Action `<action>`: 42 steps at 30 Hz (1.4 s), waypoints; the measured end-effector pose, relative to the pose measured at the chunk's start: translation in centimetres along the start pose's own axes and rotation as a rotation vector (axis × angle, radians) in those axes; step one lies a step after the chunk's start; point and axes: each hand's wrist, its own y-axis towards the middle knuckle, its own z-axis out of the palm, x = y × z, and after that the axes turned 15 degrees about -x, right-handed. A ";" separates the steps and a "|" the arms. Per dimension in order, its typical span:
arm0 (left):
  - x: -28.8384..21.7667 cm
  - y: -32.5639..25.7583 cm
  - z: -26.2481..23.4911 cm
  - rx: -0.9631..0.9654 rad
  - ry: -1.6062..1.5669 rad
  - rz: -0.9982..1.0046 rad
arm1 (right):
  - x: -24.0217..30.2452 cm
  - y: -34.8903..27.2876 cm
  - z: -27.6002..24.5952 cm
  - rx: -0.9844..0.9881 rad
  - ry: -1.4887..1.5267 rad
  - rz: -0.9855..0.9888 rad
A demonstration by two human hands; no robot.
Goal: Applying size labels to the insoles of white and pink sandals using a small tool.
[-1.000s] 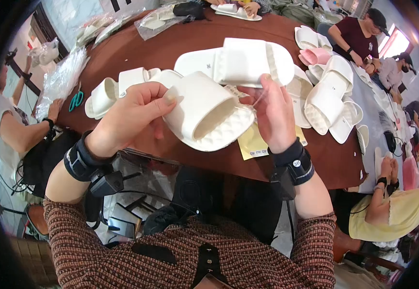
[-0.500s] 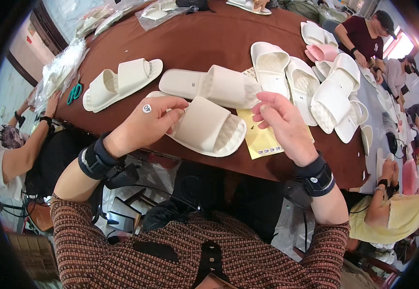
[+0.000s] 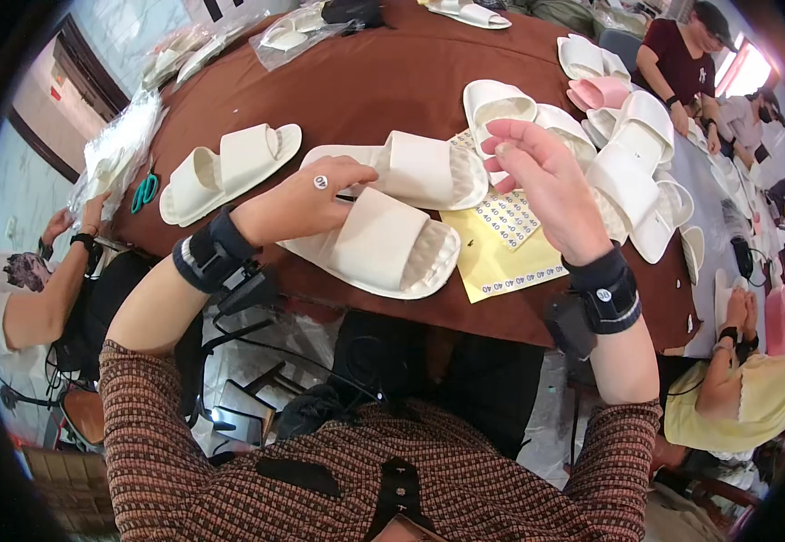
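My left hand [image 3: 306, 200], a small round sticker on its back, reaches over two cream slippers with fingertips and thumb apart. Its fingertips lie by the strap of the farther slipper [image 3: 419, 167], and whether they touch it I cannot tell. Just below the hand is the nearer slipper [image 3: 376, 239]. My right hand [image 3: 546, 185] is raised above a sheet of small round printed stickers [image 3: 507, 217], its thumb and fingers apart with nothing visible between them. That sheet lies over a yellow backing sheet [image 3: 492, 271], next to the nearer slipper's toe.
Another cream slipper [image 3: 234, 172] lies at the left, near teal-handled scissors [image 3: 144, 192]. Several white slippers [image 3: 627, 181] and a pink one [image 3: 598, 92] are heaped at the right. Plastic-wrapped slippers [image 3: 112, 144] edge the brown-covered table [image 3: 347, 81]. Other people sit or stand on both sides.
My left hand has moved right, its fingers now over the gap between the two slippers. My right hand has risen and moved away, uncovering more of the sticker sheet.
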 end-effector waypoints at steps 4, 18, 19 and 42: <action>0.9 1.5 1.2 0.072 -0.131 -0.108 | -3.1 1.0 1.1 0.018 -0.055 -0.084; -0.9 1.4 1.3 -0.084 -0.338 -0.443 | -4.1 0.4 3.1 0.037 0.006 -0.246; -0.9 1.4 1.0 -0.108 -0.357 -0.520 | -3.6 0.4 2.9 -0.015 0.037 -0.259; 0.6 -1.5 0.9 -0.222 0.161 -0.093 | -5.6 0.8 2.0 0.069 0.016 -0.133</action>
